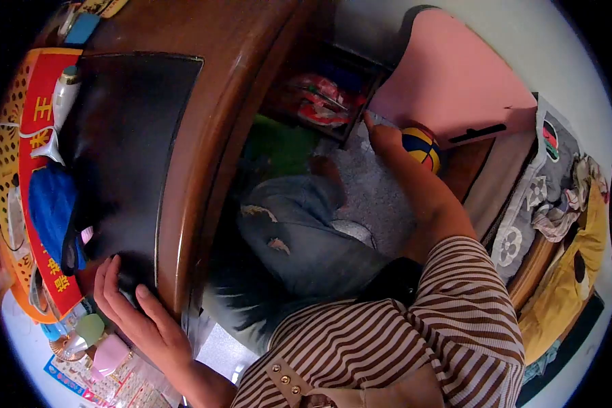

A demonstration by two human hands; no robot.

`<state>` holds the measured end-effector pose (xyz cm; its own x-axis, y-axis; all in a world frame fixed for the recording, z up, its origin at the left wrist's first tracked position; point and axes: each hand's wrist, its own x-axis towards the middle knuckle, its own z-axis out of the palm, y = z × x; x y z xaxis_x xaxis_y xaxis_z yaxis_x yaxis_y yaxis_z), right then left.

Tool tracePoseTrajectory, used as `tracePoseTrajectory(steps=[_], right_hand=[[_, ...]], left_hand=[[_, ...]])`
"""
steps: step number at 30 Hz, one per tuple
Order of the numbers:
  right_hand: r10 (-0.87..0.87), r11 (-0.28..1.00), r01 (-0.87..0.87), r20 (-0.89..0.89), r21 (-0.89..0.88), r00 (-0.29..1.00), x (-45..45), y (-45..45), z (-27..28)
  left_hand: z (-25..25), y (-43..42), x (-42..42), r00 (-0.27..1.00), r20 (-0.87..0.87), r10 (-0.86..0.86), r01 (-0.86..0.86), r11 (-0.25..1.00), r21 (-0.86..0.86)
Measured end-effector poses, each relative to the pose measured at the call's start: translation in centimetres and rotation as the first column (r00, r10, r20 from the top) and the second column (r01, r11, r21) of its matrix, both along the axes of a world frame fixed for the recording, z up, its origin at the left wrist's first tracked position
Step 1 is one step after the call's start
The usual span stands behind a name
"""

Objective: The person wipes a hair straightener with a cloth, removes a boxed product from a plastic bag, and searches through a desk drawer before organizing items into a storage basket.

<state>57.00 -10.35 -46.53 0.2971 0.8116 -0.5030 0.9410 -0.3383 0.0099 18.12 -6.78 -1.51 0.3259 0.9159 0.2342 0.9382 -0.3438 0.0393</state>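
Observation:
My left hand (139,316) lies on the dark desk pad (129,129) near the desk's lower edge, fingers apart and nothing held. Beside its fingertips is a blue cloth item (51,207) with a dark strap. My right hand (385,138) reaches down beside the desk to an open drawer (350,126). Its fingers are bent round the drawer's front edge and partly hidden. Inside the drawer are red and clear plastic packages (319,102).
A blue and yellow ball (421,148) sits behind my right forearm, below a pink panel (455,75). Yellow cloth (568,299) lies at the right. An orange basket (12,136), red banner (44,88) and white device (64,98) are on the desk.

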Motion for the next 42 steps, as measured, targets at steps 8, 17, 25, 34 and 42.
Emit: tracePoseTrajectory(steps=[8, 17, 25, 34, 42], right_hand=[[-0.047, 0.998, 0.049, -0.059, 0.039, 0.997, -0.8, 1.4, 2.2], [0.018, 0.854, 0.09, -0.202, 0.512, 0.979, -6.2, 4.7, -4.0], [0.012, 0.98, 0.006, -0.089, 0.197, 0.996, -6.9, 6.9, -2.4], [0.153, 0.984, -0.147, -0.046, 0.102, 0.987, -6.6, 7.5, -7.1], [0.074, 0.973, -0.06, -0.052, 0.224, 0.996, -7.0, 7.7, -10.7]], left_hand=[[0.0, 0.0, -0.2, 1.0, -0.002, -0.001, 0.001, 1.0, 0.004], [-0.1, 0.1, -0.1, 1.0, -0.018, -0.006, 0.006, 1.0, 0.003], [-0.1, 0.0, -0.1, 1.0, 0.005, 0.007, -0.007, 1.0, 0.004], [-0.2, 0.0, -0.4, 1.0, 0.0, 0.007, -0.007, 1.0, 0.01], [-0.1, 0.0, -0.2, 1.0, -0.005, 0.029, -0.029, 1.0, 0.0]])
